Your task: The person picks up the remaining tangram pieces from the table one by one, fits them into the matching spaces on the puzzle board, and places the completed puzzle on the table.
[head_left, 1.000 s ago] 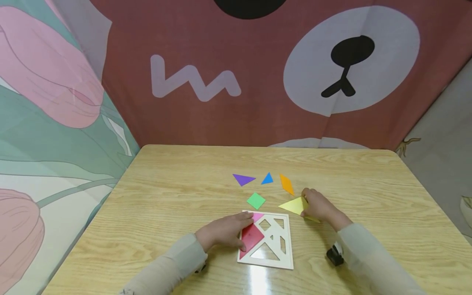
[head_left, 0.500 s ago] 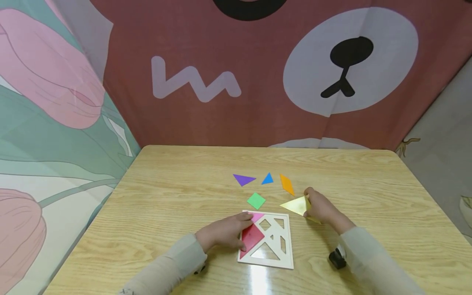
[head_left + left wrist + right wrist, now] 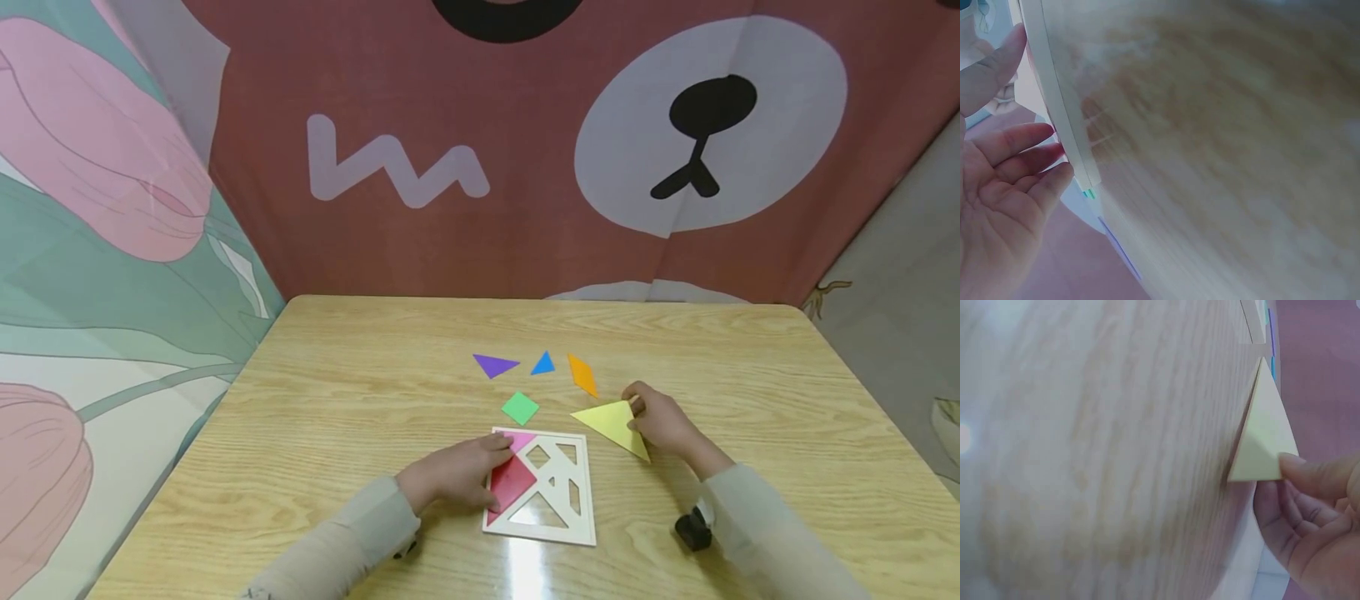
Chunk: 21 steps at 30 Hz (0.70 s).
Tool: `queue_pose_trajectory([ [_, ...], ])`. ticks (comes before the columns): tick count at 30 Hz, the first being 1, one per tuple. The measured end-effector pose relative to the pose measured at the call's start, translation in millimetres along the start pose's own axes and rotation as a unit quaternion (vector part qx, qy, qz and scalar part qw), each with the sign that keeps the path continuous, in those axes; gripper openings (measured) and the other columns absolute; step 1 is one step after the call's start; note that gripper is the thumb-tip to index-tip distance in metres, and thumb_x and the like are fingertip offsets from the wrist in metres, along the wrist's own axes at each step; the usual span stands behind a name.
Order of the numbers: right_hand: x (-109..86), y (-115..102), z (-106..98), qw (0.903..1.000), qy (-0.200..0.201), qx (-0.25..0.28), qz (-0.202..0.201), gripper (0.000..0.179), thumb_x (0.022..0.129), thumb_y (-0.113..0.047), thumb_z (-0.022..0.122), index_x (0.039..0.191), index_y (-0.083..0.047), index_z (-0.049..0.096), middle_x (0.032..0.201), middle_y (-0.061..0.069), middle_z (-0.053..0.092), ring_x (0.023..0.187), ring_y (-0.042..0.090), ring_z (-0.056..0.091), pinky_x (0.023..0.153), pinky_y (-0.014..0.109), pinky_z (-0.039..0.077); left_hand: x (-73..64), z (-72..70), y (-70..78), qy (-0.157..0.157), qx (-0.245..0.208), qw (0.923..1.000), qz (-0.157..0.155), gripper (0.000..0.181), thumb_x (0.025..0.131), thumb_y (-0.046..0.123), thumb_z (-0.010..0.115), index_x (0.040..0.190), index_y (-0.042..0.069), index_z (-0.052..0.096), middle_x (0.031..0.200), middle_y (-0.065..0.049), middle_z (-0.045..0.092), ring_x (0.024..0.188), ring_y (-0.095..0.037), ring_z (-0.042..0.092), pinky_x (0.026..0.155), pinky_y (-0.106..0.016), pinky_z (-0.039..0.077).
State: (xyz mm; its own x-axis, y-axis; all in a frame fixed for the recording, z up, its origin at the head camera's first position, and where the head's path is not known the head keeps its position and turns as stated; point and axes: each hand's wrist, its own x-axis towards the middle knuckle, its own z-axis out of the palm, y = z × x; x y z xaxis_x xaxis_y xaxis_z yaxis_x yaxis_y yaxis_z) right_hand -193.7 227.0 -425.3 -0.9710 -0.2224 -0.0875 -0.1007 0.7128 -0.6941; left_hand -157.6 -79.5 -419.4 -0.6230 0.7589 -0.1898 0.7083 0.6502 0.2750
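Between thumb and fingers, my right hand point(image 3: 663, 423) pinches a yellow triangle tangram piece point(image 3: 617, 425) by one edge. In the right wrist view the yellow triangle point(image 3: 1265, 434) tilts slightly off the table, thumb on top and fingers beneath. My left hand point(image 3: 457, 473) rests on the left side of a white puzzle frame point(image 3: 591, 512), its fingers fairly straight. Its fingertips touch a pink piece point(image 3: 522, 439) and a red triangle point(image 3: 512, 482) set in the frame. Several cut-out slots in the frame's right part show the table through them.
Behind the frame lie a green square point(image 3: 520, 408), a purple triangle point(image 3: 495, 365), a blue triangle point(image 3: 543, 363) and an orange parallelogram point(image 3: 582, 376). All lie flat on the wooden table point(image 3: 360, 375). A printed cloth point(image 3: 412, 250) hangs behind the far edge.
My right hand has moved slightly right and now holds the yellow triangle nearer its edge, with the piece turned and more of it showing. My left hand has stayed on the frame.
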Motion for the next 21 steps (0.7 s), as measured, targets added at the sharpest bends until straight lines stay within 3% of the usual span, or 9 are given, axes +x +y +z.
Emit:
queue_pose_trajectory([
  [8,-4.7,6,-3,0.9987,0.036,0.034,-0.014,0.027,0.078,0.009,0.052,0.104,0.007,0.046,0.082,0.014,0.05,0.075,0.024,0.048,0.056,0.029,0.043,-0.4,-0.6,0.7,-0.003,-0.005,1.0,-0.005,0.07,0.072,0.034,0.066,0.129,0.004,0.039,0.136,-0.008,0.03,0.125,-0.022,0.024,0.1,-0.026,0.021],
  [21,-11.0,2,-5,0.9965,0.033,0.076,-0.004,0.027,0.082,0.008,0.049,0.108,0.007,0.043,0.082,0.013,0.046,0.072,0.022,0.046,0.052,0.029,0.045,-1.0,-0.5,0.8,-0.001,-0.019,0.9998,-0.01,0.071,0.071,0.032,0.067,0.13,0.004,0.039,0.136,-0.007,0.03,0.125,-0.02,0.024,0.1,-0.025,0.021],
])
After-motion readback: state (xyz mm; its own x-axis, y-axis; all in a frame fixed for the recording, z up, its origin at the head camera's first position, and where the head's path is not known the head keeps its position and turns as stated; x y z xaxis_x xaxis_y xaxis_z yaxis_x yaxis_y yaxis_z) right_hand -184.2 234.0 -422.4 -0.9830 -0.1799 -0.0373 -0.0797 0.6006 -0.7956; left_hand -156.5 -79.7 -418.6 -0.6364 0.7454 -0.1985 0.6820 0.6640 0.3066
